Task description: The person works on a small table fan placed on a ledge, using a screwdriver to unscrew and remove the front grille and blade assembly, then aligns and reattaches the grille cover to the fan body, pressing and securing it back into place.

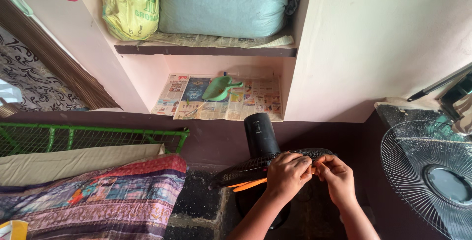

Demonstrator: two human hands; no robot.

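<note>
A black fan [259, 136] with a cylindrical motor housing stands low in the middle, its black rear grille [246, 170] seen edge-on and orange blades [248, 185] showing under it. My left hand [287, 173] grips the rim of the grille from above, fingers curled over it. My right hand [335, 177] pinches the same rim just to the right, fingertips touching those of the left hand.
A detached grey wire fan guard [430, 176] stands at the right edge. A patterned quilt [98, 195] on a green metal bed frame [98, 135] fills the left. Wall shelves hold newspaper, a green dustpan [219, 88], a yellow sack [130, 6] and a grey-green sack [223, 4].
</note>
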